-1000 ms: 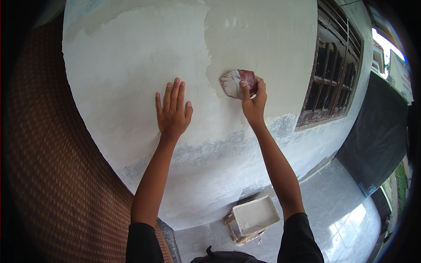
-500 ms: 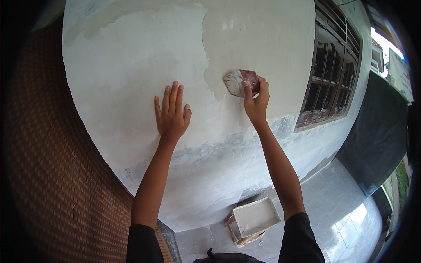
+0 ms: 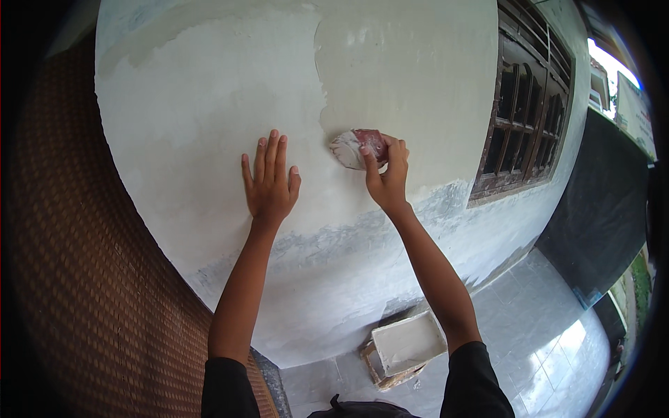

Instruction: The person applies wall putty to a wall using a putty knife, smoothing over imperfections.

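Both hands on wall (image 3: 209,104) | I'm seeing left hand (image 3: 270,182) lying flat, fingers apart, bracing | right hand (image 3: 387,180) grip clamping reddish sanding pad (image 3: 357,146), pressing it at skim-coat edge | plaster tray (image 3: 408,343) sitting below on floor (image 3: 529,313), within reach

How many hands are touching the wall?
2. The left hand lies flat on the white wall; the right hand presses a reddish sanding pad against it, nearer the window.
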The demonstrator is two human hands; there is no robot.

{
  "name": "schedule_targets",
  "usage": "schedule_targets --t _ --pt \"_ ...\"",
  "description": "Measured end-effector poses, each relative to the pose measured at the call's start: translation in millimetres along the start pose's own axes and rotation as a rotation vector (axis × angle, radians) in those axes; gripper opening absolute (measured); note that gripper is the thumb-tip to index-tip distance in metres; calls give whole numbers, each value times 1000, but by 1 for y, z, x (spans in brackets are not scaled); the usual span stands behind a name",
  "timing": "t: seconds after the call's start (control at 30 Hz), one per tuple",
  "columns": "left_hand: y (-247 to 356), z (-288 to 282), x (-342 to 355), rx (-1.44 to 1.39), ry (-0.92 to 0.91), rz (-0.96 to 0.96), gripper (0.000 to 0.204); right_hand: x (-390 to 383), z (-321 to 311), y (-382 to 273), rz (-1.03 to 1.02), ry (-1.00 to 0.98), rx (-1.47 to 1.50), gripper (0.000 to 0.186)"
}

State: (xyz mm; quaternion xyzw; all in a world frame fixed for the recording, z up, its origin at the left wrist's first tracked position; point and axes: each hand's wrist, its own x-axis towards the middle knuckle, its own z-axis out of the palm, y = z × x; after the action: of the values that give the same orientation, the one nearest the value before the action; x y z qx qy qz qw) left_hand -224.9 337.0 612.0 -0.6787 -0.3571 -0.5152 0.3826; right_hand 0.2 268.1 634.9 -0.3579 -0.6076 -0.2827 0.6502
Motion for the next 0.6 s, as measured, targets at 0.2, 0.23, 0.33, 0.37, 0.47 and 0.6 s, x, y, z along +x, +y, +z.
schedule_targets --t 0.2,0.23,0.33,0.37,0.47,0.6 --pt "6 0 2 -13 -6 -2 61 16 -10 52 720 351 390 36" --pt "7 1 1 -15 -11 -3 61 18 -17 67 862 533 479 37" --pt "7 1 0 3 -24 -10 62 11 -33 68 920 623 458 38" --pt "6 1 0 5 -23 -11 62 7 -31 59 849 578 458 37" --pt "1 0 -1 10 -8 9 62 -7 -15 21 544 259 341 33" --pt "-3 -2 -2 19 -21 7 62 -13 -5 4 108 -72 -77 31"
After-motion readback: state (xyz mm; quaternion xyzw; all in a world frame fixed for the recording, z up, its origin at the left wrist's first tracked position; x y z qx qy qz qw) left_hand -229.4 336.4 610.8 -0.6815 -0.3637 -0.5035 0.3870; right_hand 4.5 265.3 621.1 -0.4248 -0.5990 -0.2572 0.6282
